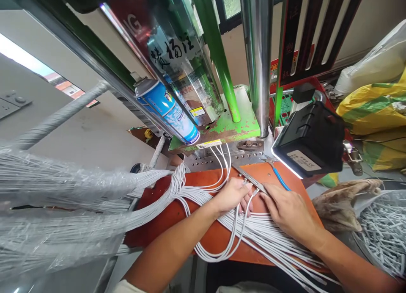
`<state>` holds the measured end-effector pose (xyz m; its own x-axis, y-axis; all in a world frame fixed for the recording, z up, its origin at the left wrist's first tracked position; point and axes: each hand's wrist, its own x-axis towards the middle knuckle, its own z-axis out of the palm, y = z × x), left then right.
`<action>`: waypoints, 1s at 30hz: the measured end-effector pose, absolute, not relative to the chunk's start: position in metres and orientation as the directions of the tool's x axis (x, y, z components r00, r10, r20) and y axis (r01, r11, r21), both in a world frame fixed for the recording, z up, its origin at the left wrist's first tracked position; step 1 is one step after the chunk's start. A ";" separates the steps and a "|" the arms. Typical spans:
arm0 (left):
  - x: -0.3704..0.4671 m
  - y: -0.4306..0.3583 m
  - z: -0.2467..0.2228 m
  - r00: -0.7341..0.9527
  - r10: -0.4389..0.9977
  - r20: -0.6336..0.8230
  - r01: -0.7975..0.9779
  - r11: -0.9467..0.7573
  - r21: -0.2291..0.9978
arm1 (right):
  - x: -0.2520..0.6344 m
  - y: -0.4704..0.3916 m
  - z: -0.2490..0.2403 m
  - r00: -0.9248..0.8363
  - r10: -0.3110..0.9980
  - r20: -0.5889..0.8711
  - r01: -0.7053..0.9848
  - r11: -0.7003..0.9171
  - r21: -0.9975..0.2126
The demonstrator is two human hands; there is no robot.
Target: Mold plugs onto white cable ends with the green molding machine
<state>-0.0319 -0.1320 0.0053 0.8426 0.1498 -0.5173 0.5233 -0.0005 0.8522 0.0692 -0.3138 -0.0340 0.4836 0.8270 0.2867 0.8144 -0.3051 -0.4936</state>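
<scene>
A narrow metal bar (249, 178) with small fittings along it lies slantwise over the orange-brown work board. My right hand (285, 206) is closed on the bar's near right end, thumb and fingers pinching it. On the bar's left side my left hand (233, 195) has its fingers curled at the fittings and white cable ends; its exact grip is partly hidden. White cables (218, 257) loop down from the bar and curve back to the left. Under both hands a thick bundle of white cables (253, 229) spreads across the board (209, 240).
Behind the board stands a green machine base (244, 125) with steel columns and a blue spray can (168, 111). A black lamp (309, 140) and blue-handled tool (281, 177) are at right, beyond them a bin of white pieces (385, 229). Plastic-wrapped cables (63, 225) fill the left.
</scene>
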 end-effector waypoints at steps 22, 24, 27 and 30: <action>-0.036 -0.112 0.002 0.839 0.446 -0.312 0.496 -0.389 0.776 | 0.070 -0.314 -0.037 0.497 0.809 0.313 0.812 -0.307 -0.497; -0.039 -0.109 0.009 0.856 0.494 -0.152 0.446 -0.557 0.700 | 0.069 -0.314 -0.038 0.516 0.794 0.322 0.810 -0.330 -0.484; -0.043 -0.106 0.013 0.836 0.536 -0.116 0.463 -0.578 0.671 | 0.070 -0.313 -0.037 0.502 0.802 0.323 0.818 -0.318 -0.479; -0.041 -0.104 0.009 0.805 0.505 -0.311 0.536 -0.395 0.746 | 0.071 -0.312 -0.036 0.484 0.813 0.322 0.821 -0.295 -0.489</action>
<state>-0.0408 -0.1037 0.0093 0.8052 0.5047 -0.3113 0.5359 -0.3947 0.7463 0.0705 -0.3124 -0.0362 0.4842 0.8134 0.3224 0.8209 -0.2949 -0.4890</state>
